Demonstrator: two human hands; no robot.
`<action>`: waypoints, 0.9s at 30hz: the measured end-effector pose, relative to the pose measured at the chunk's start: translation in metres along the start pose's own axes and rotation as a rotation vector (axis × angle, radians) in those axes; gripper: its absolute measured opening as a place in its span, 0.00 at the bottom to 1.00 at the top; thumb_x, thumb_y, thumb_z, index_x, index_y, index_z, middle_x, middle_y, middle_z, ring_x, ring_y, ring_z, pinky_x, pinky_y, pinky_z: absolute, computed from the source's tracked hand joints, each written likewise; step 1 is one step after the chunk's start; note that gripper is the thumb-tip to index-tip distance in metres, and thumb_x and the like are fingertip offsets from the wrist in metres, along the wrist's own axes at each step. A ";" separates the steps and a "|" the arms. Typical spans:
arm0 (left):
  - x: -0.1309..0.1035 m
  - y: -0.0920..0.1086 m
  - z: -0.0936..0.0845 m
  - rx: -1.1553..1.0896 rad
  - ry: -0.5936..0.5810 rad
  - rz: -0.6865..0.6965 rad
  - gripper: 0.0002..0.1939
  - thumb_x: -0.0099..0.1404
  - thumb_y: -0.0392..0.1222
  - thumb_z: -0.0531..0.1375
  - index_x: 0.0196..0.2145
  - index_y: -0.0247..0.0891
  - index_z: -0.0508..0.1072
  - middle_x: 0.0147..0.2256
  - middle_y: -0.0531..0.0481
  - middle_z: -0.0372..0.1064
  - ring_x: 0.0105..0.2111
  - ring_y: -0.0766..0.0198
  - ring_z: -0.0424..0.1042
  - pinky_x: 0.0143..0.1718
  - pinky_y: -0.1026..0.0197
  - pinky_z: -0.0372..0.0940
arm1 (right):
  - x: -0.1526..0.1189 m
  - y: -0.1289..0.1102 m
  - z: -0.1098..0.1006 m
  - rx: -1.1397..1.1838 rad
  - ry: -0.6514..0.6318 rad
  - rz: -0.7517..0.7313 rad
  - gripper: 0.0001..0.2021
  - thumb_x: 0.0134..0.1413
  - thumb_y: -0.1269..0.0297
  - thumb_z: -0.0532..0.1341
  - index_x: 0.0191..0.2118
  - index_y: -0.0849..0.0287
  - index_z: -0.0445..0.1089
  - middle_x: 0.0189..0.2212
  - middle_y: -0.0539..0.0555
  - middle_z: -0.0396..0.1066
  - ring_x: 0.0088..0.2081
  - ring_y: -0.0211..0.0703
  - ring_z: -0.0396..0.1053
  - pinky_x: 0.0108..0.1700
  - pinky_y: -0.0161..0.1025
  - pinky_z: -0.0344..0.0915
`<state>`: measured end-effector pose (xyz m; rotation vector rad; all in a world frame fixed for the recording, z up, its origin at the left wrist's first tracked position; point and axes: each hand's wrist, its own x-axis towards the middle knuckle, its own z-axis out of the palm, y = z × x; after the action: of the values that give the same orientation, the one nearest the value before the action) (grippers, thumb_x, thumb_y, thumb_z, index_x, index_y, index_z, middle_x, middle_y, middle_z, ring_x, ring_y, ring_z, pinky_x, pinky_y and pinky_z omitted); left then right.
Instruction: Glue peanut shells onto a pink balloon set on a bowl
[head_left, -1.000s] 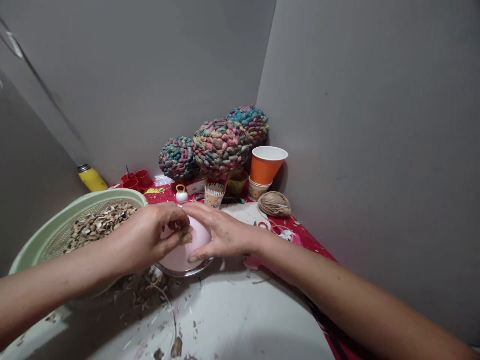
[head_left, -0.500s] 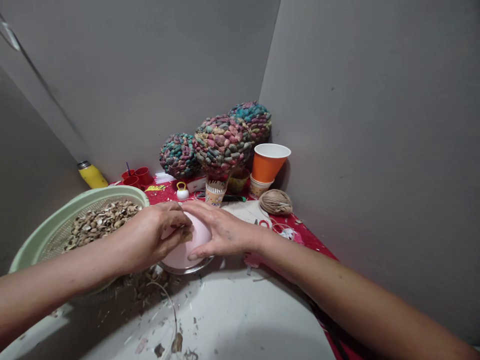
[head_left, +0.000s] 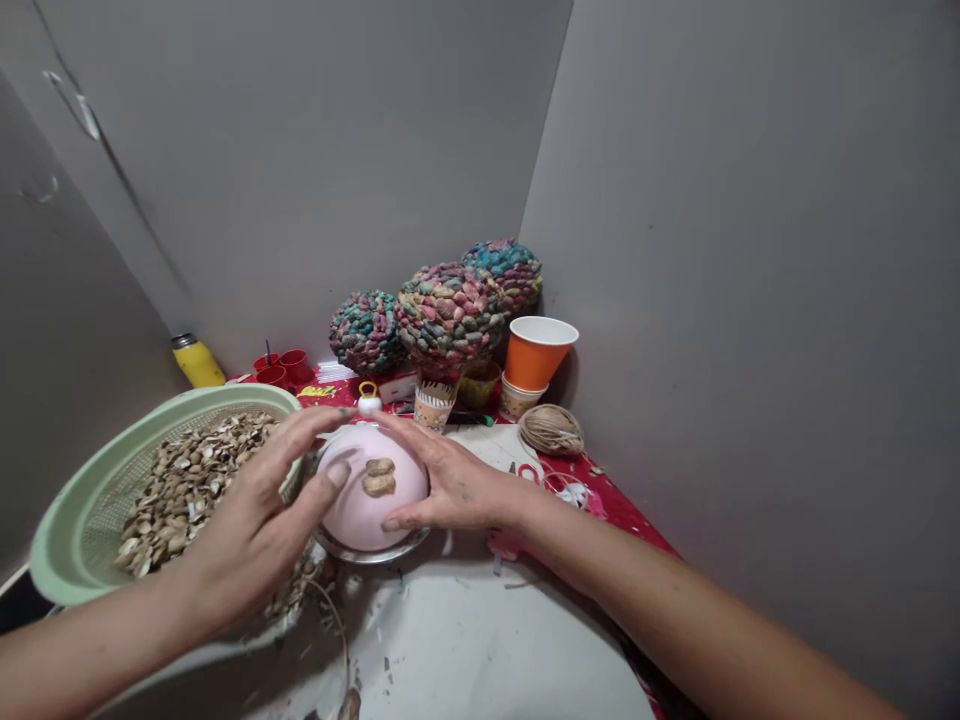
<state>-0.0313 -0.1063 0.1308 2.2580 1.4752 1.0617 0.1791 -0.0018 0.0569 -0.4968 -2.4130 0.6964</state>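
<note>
A smooth pink balloon (head_left: 360,520) rests in a shallow metal bowl (head_left: 375,556). Two peanut shells (head_left: 379,478) lie side by side on top of it. My right hand (head_left: 450,475) holds the balloon's right side, thumb at the front and fingers spread toward the back. My left hand (head_left: 289,500) is open at the balloon's left, fingers apart, with nothing held; whether its thumb touches the surface I cannot tell. Left of it, a green colander (head_left: 56,540) holds many peanut shells (head_left: 187,480).
Behind stand several balls covered in coloured shells (head_left: 450,315), an orange cup (head_left: 534,355), and a twine ball (head_left: 551,430). Red-handled scissors (head_left: 529,472) lie right. Red cups (head_left: 295,365) and a yellow bottle (head_left: 197,362) are back left. Shell scraps dot the white table (head_left: 480,640).
My left hand has let go of a peanut shell and drawn back left, its fingers opening. Two shells now show on the balloon. My right hand stays on it; the view has tilted slightly.
</note>
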 end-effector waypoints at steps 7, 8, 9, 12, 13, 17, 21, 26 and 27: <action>-0.022 -0.027 0.051 -0.023 0.113 -0.205 0.32 0.67 0.53 0.56 0.64 0.43 0.54 0.67 0.41 0.49 0.67 0.47 0.47 0.66 0.39 0.45 | 0.001 -0.005 -0.001 -0.023 -0.035 0.042 0.54 0.43 0.52 0.73 0.70 0.56 0.41 0.68 0.65 0.45 0.67 0.58 0.47 0.66 0.58 0.48; -0.019 -0.031 0.055 -0.028 0.119 -0.216 0.32 0.67 0.53 0.56 0.64 0.42 0.54 0.67 0.40 0.49 0.67 0.47 0.47 0.66 0.38 0.44 | 0.000 -0.005 -0.002 -0.028 -0.049 0.045 0.54 0.44 0.51 0.73 0.70 0.57 0.41 0.68 0.66 0.45 0.67 0.59 0.47 0.65 0.59 0.48; -0.017 -0.033 0.058 -0.040 0.121 -0.221 0.32 0.67 0.53 0.55 0.65 0.41 0.54 0.67 0.40 0.49 0.67 0.47 0.47 0.66 0.38 0.44 | -0.002 -0.005 -0.005 -0.032 -0.059 0.042 0.54 0.44 0.50 0.72 0.70 0.57 0.42 0.68 0.67 0.46 0.67 0.59 0.47 0.65 0.59 0.48; -0.011 -0.037 0.063 -0.104 0.106 -0.233 0.31 0.68 0.52 0.54 0.64 0.39 0.55 0.65 0.38 0.53 0.66 0.48 0.52 0.66 0.39 0.46 | -0.006 -0.008 -0.014 -0.033 0.026 -0.025 0.41 0.51 0.53 0.69 0.67 0.57 0.52 0.65 0.66 0.53 0.66 0.57 0.51 0.64 0.58 0.53; -0.010 -0.037 0.063 -0.124 0.097 -0.237 0.30 0.68 0.52 0.54 0.64 0.38 0.55 0.65 0.37 0.54 0.65 0.48 0.53 0.65 0.39 0.48 | -0.007 -0.010 -0.017 -0.033 0.104 -0.068 0.34 0.55 0.56 0.68 0.64 0.56 0.58 0.62 0.64 0.58 0.63 0.55 0.56 0.62 0.56 0.56; -0.013 -0.037 0.066 -0.149 0.087 -0.227 0.29 0.68 0.52 0.54 0.62 0.37 0.58 0.64 0.36 0.55 0.64 0.47 0.54 0.65 0.39 0.48 | -0.004 -0.023 -0.026 -0.087 0.327 -0.271 0.09 0.62 0.69 0.61 0.47 0.58 0.72 0.43 0.59 0.72 0.45 0.45 0.70 0.49 0.44 0.69; -0.016 -0.041 0.070 -0.148 0.094 -0.195 0.29 0.68 0.52 0.53 0.63 0.38 0.58 0.64 0.37 0.55 0.65 0.48 0.53 0.65 0.39 0.47 | 0.002 -0.032 -0.028 -0.197 0.156 -0.363 0.07 0.65 0.70 0.57 0.44 0.59 0.72 0.36 0.58 0.72 0.37 0.43 0.69 0.40 0.40 0.69; -0.017 -0.043 0.071 -0.128 0.112 -0.177 0.27 0.67 0.50 0.54 0.61 0.39 0.60 0.63 0.38 0.58 0.64 0.48 0.54 0.65 0.39 0.49 | 0.006 -0.029 -0.023 -0.230 0.083 -0.348 0.08 0.67 0.68 0.55 0.44 0.60 0.72 0.36 0.59 0.74 0.37 0.43 0.70 0.38 0.40 0.68; -0.017 -0.042 0.071 -0.125 0.118 -0.173 0.26 0.67 0.49 0.54 0.61 0.39 0.61 0.62 0.39 0.58 0.64 0.48 0.55 0.65 0.39 0.50 | 0.006 -0.028 -0.022 -0.227 0.080 -0.344 0.08 0.67 0.69 0.55 0.44 0.60 0.72 0.36 0.58 0.74 0.37 0.43 0.70 0.38 0.40 0.68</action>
<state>-0.0158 -0.0887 0.0496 1.9749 1.5697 1.2146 0.1828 -0.0135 0.0913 -0.1830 -2.4282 0.2515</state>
